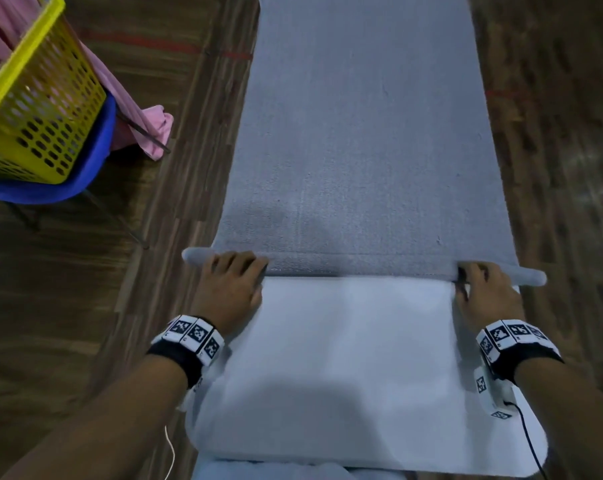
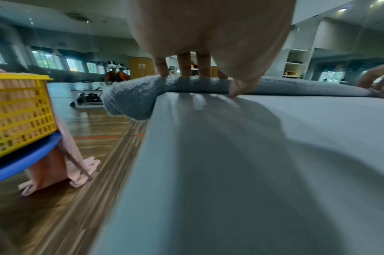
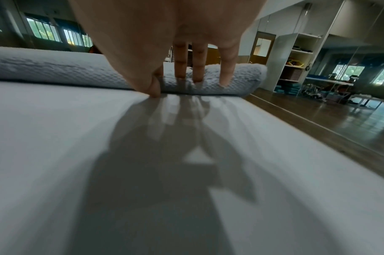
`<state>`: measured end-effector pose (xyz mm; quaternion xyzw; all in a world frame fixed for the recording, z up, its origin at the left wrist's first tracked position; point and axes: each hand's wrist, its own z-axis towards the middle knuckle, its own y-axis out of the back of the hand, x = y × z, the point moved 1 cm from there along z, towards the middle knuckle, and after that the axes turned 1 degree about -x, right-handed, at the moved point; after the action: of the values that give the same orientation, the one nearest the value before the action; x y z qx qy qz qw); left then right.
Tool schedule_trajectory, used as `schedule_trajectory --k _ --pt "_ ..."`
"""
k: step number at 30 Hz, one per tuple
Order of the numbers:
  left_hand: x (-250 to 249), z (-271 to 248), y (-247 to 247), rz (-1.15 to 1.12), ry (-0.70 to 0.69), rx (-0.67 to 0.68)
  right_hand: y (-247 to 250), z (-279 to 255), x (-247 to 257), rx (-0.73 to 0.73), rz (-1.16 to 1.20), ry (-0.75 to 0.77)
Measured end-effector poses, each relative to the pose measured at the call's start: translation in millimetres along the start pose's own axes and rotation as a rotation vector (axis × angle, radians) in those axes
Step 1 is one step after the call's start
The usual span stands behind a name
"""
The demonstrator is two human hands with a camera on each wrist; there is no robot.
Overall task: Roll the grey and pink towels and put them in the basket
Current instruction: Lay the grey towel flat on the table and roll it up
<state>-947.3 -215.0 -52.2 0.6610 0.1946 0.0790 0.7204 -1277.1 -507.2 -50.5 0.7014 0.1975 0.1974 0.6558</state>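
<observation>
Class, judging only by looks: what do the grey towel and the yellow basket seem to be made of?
Grey towel: likely terry cloth, matte; nubbly looped pile shows on the rolled edge.
Yellow basket: probably moulded plastic, smooth; rigid walls with a regular grid of holes.

Bare white table [image 1: 355, 358] lies open between the 2 hands, left hand [image 1: 229, 289] at 9 o'clock and right hand [image 1: 489, 296] at 3 o'clock. At 12 o'clock the grey towel [image 1: 362, 133] lies flat along the table, its near edge turned into a low roll [image 2: 130, 98] that crosses the whole width and overhangs both table edges. Wood floor [image 1: 175, 168] runs open along both long sides. At 10 o'clock, apart from the table, the yellow basket [image 1: 40, 109] sits on a blue seat [image 1: 95, 157], the pink towel [image 1: 147, 123] hanging beside it to the floor. A black cable [image 1: 527, 434] trails at 5 o'clock.
</observation>
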Motion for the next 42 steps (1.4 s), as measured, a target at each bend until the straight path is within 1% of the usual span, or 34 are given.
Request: schedule_trajectory --k 4,6,9,12,14,18,21,23,25,26,29,32,34,35,36,39,41,42 --pt "-5.9 17.1 4.6 0.030 0.082 0.021 6.7 16.0 -19.3 0.099 -0.024 0.039" --pt "-7.9 27.9 6.7 0.045 0.089 0.088 9.1 24.3 -23.9 0.127 -0.050 0.074" --pt "-15.5 40.2 8.4 0.095 0.157 0.194 13.2 32.5 -25.4 0.135 -0.058 0.092" --pt "-30.4 41.6 9.0 0.096 0.231 0.208 15.7 29.0 -30.1 0.142 -0.070 0.129" --pt "-40.2 37.6 6.4 0.093 0.251 0.205 15.2 18.0 -37.8 0.098 -0.056 0.179" --pt "-52.3 24.6 1.6 0.082 0.253 0.237 9.0 -12.1 -61.0 0.019 0.018 0.235" --pt "-51.7 11.1 3.0 0.101 0.223 0.287 8.7 -26.1 -74.9 -0.023 0.025 0.268" --pt "-49.8 3.8 8.4 0.127 0.186 0.341 11.2 -32.8 -79.3 -0.044 -0.011 0.343" --pt "-45.8 -0.9 15.5 0.118 0.154 0.382 16.0 -36.4 -78.5 -0.028 -0.040 0.427" --pt "-42.6 -2.0 19.1 0.102 0.152 0.399 19.3 -36.4 -76.8 0.004 -0.027 0.439" --pt "-34.8 0.3 29.1 0.074 0.177 0.447 30.2 -31.6 -70.3 0.126 0.045 0.387" --pt "-33.2 7.3 36.4 0.053 0.232 0.494 38.8 -19.2 -61.7 0.264 0.024 0.270" --pt "-34.0 11.0 38.0 0.017 0.279 0.480 39.3 -9.6 -57.3 0.325 -0.005 0.192" --pt "-35.2 12.3 37.7 0.014 0.291 0.446 38.2 -6.3 -55.4 0.328 -0.023 0.164" --pt "-36.8 13.0 36.8 0.028 0.283 0.400 37.9 -4.4 -53.2 0.300 -0.047 0.153" --pt "-40.6 6.3 30.2 0.127 0.242 0.279 33.7 -6.0 -46.4 0.085 -0.130 0.200" --pt "-38.5 -5.1 23.7 0.119 0.219 0.252 29.2 -15.8 -37.8 -0.033 -0.088 0.219" --pt "-36.0 -12.2 20.9 0.109 0.210 0.251 25.1 -22.4 -33.3 -0.060 -0.072 0.237"
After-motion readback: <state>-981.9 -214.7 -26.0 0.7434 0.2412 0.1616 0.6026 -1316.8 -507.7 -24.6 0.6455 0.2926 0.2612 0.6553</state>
